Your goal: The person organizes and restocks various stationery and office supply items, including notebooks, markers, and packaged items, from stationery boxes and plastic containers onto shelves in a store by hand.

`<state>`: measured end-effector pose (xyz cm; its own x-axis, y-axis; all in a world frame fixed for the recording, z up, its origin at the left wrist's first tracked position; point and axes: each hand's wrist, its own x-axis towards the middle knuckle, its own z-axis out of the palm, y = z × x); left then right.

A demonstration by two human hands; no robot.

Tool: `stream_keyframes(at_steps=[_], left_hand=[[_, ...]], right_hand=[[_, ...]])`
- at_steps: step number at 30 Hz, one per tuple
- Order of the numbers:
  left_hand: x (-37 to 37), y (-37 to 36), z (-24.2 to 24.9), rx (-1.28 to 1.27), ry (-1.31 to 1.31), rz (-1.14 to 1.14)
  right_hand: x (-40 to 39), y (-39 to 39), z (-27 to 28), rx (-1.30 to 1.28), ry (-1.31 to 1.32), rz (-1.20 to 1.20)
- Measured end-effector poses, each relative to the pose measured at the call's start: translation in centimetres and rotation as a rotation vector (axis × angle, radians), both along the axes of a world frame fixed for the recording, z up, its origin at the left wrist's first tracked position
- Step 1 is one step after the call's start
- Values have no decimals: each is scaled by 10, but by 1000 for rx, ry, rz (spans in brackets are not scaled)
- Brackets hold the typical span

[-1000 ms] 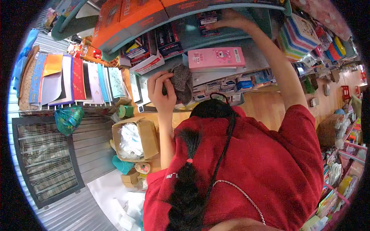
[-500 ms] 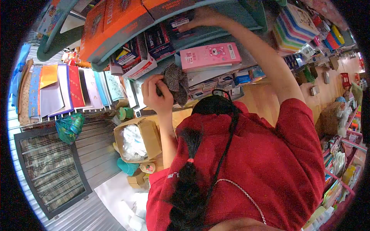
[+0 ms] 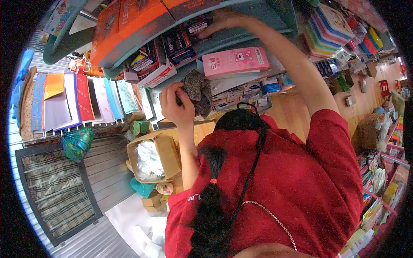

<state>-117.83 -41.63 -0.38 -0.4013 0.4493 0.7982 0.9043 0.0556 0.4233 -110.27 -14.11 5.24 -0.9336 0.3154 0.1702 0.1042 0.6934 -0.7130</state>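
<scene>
A crumpled grey cloth point(image 3: 198, 92) is pinched between the thumb and fingers of my left hand point(image 3: 177, 103), in front of the shelf. My right arm stretches up and over into the green shelf tray. There my right hand point(image 3: 221, 20) grips a small dark box point(image 3: 198, 26) with a white barcode label; its fingers are partly hidden and dim. This box sits beside similar dark blue and red boxes point(image 3: 177, 46) marked "heavy duty". Below them lies a pink box point(image 3: 235, 61) with a bear picture.
Orange boxes point(image 3: 140, 26) fill the tray's left part. An opened white carton point(image 3: 159, 75) of small packs stands below them. Folders point(image 3: 81, 101) line a rack at left. A cardboard box point(image 3: 165, 157) stands on the floor; stacked colourful items point(image 3: 329, 32) sit at right.
My right hand and the small dark box have shifted slightly left, toward the neighbouring boxes. My left hand keeps the cloth in nearly the same place.
</scene>
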Motion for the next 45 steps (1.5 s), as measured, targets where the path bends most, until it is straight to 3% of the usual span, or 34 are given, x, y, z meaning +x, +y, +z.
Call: stream_keyframes(at_steps=[5,8,11,14,17,20,24,27,28,30,34,37,45], left_hand=[[3,1,3,-4,-14,0],[4,0,3,1,-33,1],[3,0,3,-23,-45,-22],[2,-2,3,-48,-83,-51],[0,-3,1,-104,-48,-20],[3,-3,5,-164,13,0],[6,-8,3,-194,77,128],[26,-11,22,-129,173,266],[36,-6,28,-8,79,298],[49,-5,42,-9,211,325],[99,39,59,138,172,229],[131,78,59,203,95,52],[209,148,73,197,-13,-165]], right_hand=[[-2,8,-9,164,-33,-74],[-14,23,-26,63,-181,-63],[-2,10,-15,106,126,73],[1,4,-14,151,81,47],[31,-21,12,342,-165,-200],[86,-42,14,323,197,-226],[193,-71,36,63,-2,-143],[276,-64,34,-158,-38,8],[304,-60,32,-244,-52,20],[354,-55,26,-385,92,-91],[431,-33,18,-572,284,-390],[464,-15,21,-469,357,-599],[509,20,15,-496,414,-694]])
